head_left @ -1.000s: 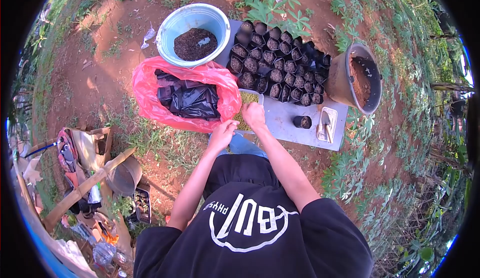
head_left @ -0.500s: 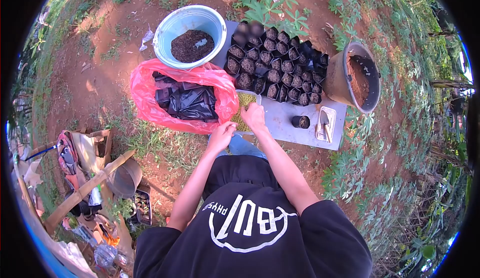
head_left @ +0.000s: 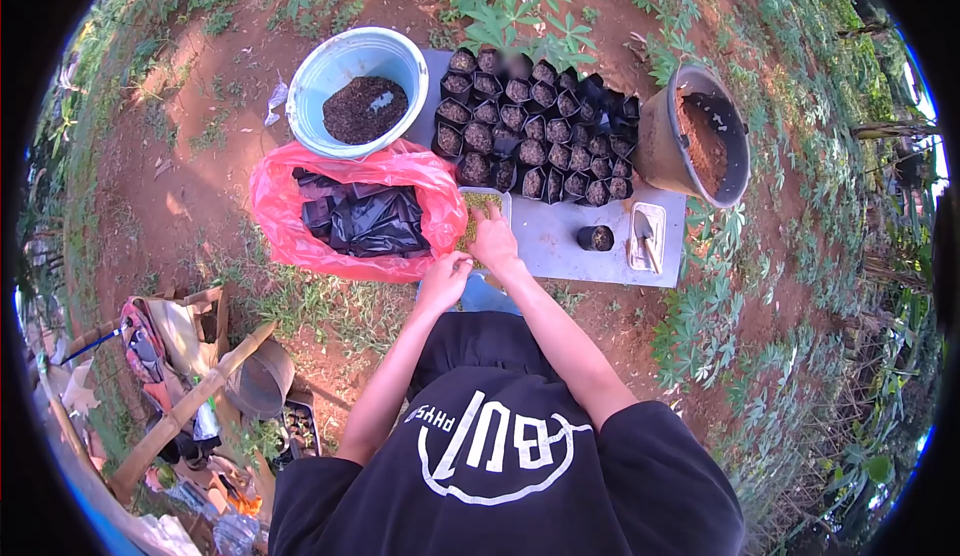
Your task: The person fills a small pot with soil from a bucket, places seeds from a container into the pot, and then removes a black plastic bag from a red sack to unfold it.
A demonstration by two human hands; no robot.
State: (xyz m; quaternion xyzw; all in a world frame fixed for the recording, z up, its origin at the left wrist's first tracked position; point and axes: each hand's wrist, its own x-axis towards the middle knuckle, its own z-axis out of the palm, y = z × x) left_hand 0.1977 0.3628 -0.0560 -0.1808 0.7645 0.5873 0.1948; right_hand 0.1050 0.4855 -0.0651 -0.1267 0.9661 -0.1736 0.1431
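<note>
Two bare hands working at a tray of yellow-green grains

The right hand [head_left: 493,241] is resting over the grains [head_left: 478,202], its fingers pointing away from the body and bending down; whether they are closing on any grains, and how far apart they are, you cannot tell. Just to its left and nearer the body, the left hand [head_left: 446,276] is bending its fingertips toward the thumb beside the tray; anything between them is too small to make out. The pale tray [head_left: 510,210] is lying under the right hand, its far edge showing past the fingers.

Immediately left of the hands, a red plastic bag [head_left: 272,218] is standing open, holding folded black plastic [head_left: 375,221]. Beyond that bag, a light blue basin [head_left: 303,106] is holding dark soil [head_left: 362,111].

Beyond the right hand and rightward, rows of soil-filled black bags [head_left: 533,128] are standing on a grey board [head_left: 545,244]. Right of the hand, one small black pot [head_left: 596,238] is sitting alone, then a white dish [head_left: 638,253] holding a trowel [head_left: 648,236]. Farther right, a bucket [head_left: 662,146] is tilting, with reddish soil [head_left: 703,141] inside.
</note>
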